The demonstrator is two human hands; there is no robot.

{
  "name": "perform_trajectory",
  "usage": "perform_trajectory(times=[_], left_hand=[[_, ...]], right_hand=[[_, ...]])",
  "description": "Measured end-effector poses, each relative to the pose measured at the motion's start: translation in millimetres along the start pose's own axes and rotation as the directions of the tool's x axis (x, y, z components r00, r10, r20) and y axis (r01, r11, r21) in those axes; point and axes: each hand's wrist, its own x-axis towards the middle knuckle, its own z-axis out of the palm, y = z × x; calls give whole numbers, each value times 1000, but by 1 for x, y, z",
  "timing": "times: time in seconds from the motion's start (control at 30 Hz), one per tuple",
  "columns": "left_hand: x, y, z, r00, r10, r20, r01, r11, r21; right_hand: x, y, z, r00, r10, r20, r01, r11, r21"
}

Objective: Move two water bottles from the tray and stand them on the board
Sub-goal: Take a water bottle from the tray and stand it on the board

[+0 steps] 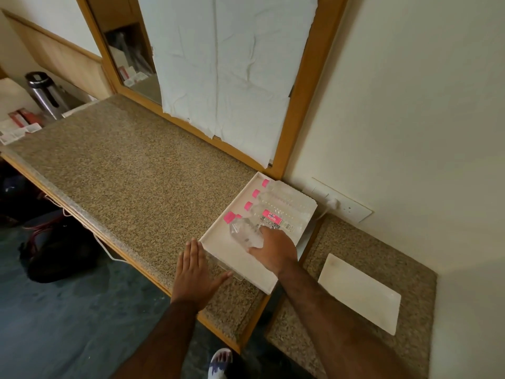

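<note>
A white tray [240, 272] is lying on the speckled worktop [131, 170], and clear water bottles with pink caps are lying on their sides inside it, side by side, caps pointing toward ten o'clock. The nearest bottle [243, 232] is sitting at the six o'clock end of the row, and the right hand [276, 251] is wrapping around its lower body, fingers curling over the far side and thumb pressing on the near side. The next bottle [276, 218], just at one o'clock from it, is showing a pink label, and two more are lying beyond that. The left hand [194, 274] is resting flat and open, palm down, on the worktop at the tray's eight o'clock corner, with the thumb reaching to the tray's near rim; it is holding nothing. The white board [360, 294] is lying flat on a lower speckled surface at four o'clock from the tray, well apart from the bottles and carrying nothing. A paper sheet [224, 69] is covering the mirror at twelve o'clock.
</note>
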Motion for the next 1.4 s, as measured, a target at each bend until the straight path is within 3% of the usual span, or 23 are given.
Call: perform_trajectory(times=[0.23,0.47,0.73,1.0,1.23,1.4], left_hand=[[38,48,-51,978,199,-64,-191,976,108],[48,122,-64,903,414,-116,-402,908,115],[27,195,-27,817,576,1,-574,815,81],[-11,225,47,775,620,125,-628,778,35],[-44,230,99,740,587,329,-603,795,-62],[-59,229,112,737,603,305,-628,778,-20]], right_hand=[[-10,27,-63,995,33,-92,-12,975,222],[-44,103,-119,992,66,-109,-16,913,407],[-116,215,-150,952,257,-164,-131,831,541],[-163,285,-115,926,361,-105,-218,745,631],[-176,321,-66,911,402,-87,-251,710,658],[-174,333,-47,904,424,-58,-277,684,675]])
